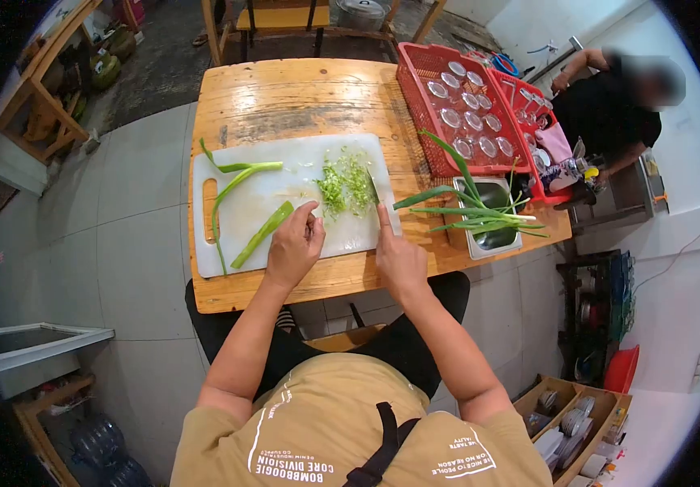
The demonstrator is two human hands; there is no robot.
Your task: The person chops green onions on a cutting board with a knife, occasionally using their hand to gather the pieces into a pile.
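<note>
Fingers (311, 219) of the left hand (295, 245) are curled together and pressed down on the near end of a scallion stalk (262, 234). The stalk lies slanted on the white cutting board (281, 195), its upper end pointing toward the heap of chopped scallion (345, 183). On the right hand (401, 258) the fingers are closed round the handle of a knife (372, 188), with the index finger (383, 217) laid straight along the back of the blade. The blade shows edge-on as a thin dark line just beside the heap, and whether its tip touches the board cannot be told. The stalk looks light, soft and hollow, probably damp on its skin, and likely to flatten or slide if pinched hard. A gentle downward hold close behind the cutting line, fingertips tucked back, would seem the safest place to take it. The knife is the stiff, sharp thing here and is best gripped at the handle, as it is. More loose stalks (236, 174) lie at the left of the board, apart from both hands. Beyond the board on the wooden bench (301, 97), a bunch of scallions (471, 213) rests across a steel tray (480, 253), next to red baskets (409, 85) of glass jars. Another person (609, 109) stands at the far right, well apart.
</note>
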